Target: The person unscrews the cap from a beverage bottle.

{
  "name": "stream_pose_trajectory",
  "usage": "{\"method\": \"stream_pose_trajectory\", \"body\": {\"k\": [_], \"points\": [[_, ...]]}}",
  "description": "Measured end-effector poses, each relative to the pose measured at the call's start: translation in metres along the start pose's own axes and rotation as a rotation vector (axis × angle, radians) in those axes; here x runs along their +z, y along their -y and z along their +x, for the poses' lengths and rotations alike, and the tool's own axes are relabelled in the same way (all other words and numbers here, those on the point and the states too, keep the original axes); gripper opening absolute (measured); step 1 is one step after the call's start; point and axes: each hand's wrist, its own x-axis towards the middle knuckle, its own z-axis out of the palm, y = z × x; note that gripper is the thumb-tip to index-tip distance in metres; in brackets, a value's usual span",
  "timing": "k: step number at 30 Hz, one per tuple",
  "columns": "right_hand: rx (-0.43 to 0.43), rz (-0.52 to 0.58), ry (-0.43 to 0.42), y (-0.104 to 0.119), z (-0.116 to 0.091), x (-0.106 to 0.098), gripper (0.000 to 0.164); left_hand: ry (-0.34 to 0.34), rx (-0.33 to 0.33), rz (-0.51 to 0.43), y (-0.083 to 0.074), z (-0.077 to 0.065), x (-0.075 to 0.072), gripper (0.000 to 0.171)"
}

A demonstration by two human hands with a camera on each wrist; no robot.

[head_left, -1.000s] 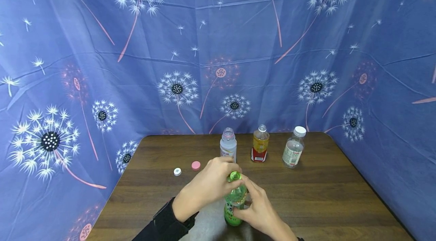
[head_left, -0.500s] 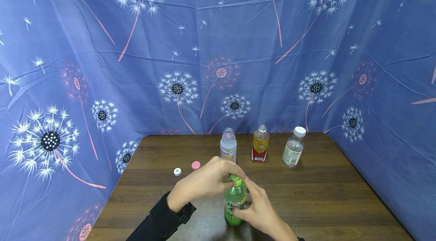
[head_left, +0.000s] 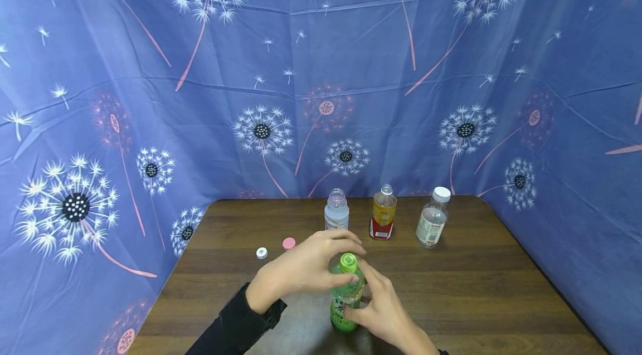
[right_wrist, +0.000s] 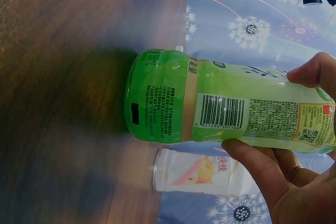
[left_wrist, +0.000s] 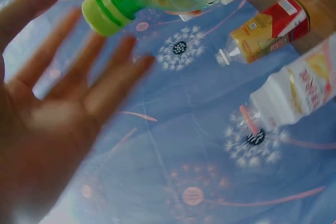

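A green plastic drink bottle [head_left: 340, 316] stands upright on the near part of the table, its light green cap [head_left: 348, 262] on the neck. Low on its body, my right hand [head_left: 383, 310] grips it between thumb and fingers; the right wrist view shows the barcode side of the bottle [right_wrist: 220, 109] there. My left hand [head_left: 307, 266] hovers around the cap, thumb on the near side and fingers behind. The left wrist view has that hand's fingers spread and straight, apart from the cap [left_wrist: 105, 14], holding nothing.
Behind stand an uncapped white bottle [head_left: 336, 214], an uncapped bottle with a yellow and red label [head_left: 383, 214] and a clear bottle with a white lid [head_left: 432, 222]. A pink cap [head_left: 288, 243] and a white cap [head_left: 262, 253] lie left on the wooden table [head_left: 481, 299].
Half a second ago my left fingers were at the cap; now they have opened away, baring its top. My right hand keeps its grip, and the bottle stays in place.
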Motion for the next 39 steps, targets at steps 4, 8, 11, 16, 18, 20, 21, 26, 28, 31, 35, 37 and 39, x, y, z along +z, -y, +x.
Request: {"method": "stream_pose_trajectory", "body": {"k": [4,8,11,16,18,20,21,26,28,31,35,37,39], "points": [[-0.016,-0.002,0.006,-0.001,0.000,0.000,0.090,-0.109,-0.122,0.168,-0.009,0.003,0.012,0.045],[-0.034,-0.056,-0.017,-0.001,-0.002,0.001,0.081,-0.166,-0.216,0.266,-0.015,0.007,0.023,0.045],[-0.024,-0.050,-0.020,-0.001,-0.002,0.001,0.083,-0.182,-0.233,0.304,-0.016,0.007,0.027,0.037],[0.013,-0.002,0.005,0.000,-0.002,0.001,0.092,-0.182,-0.193,0.269,-0.016,0.006,0.026,0.021],[0.020,0.017,0.011,0.000,-0.001,0.000,0.094,-0.177,-0.178,0.234,-0.016,0.006,0.024,0.018],[0.015,0.024,0.007,0.000,-0.001,0.001,0.096,-0.169,-0.165,0.204,-0.015,0.006,0.022,0.016],[0.014,0.021,0.004,0.000,0.000,0.001,0.096,-0.162,-0.161,0.190,-0.015,0.005,0.021,0.015],[0.016,-0.004,-0.008,0.001,0.000,0.000,0.097,-0.113,-0.158,0.148,-0.015,0.005,0.017,0.015],[0.021,-0.011,-0.005,0.001,0.000,0.000,0.094,-0.094,-0.157,0.127,-0.014,0.005,0.015,0.016],[0.014,-0.032,-0.015,0.000,0.001,0.001,0.089,-0.076,-0.149,0.069,-0.011,0.005,0.012,0.015],[0.012,-0.040,-0.020,0.000,0.002,0.000,0.088,-0.078,-0.102,-0.042,-0.002,0.004,0.011,0.015],[0.015,-0.031,-0.013,-0.001,0.002,0.000,0.090,-0.079,-0.060,-0.084,0.003,0.003,0.010,0.016],[0.014,-0.021,-0.006,-0.001,0.002,0.000,0.094,-0.070,-0.018,-0.110,0.009,0.002,0.010,0.016]]}}
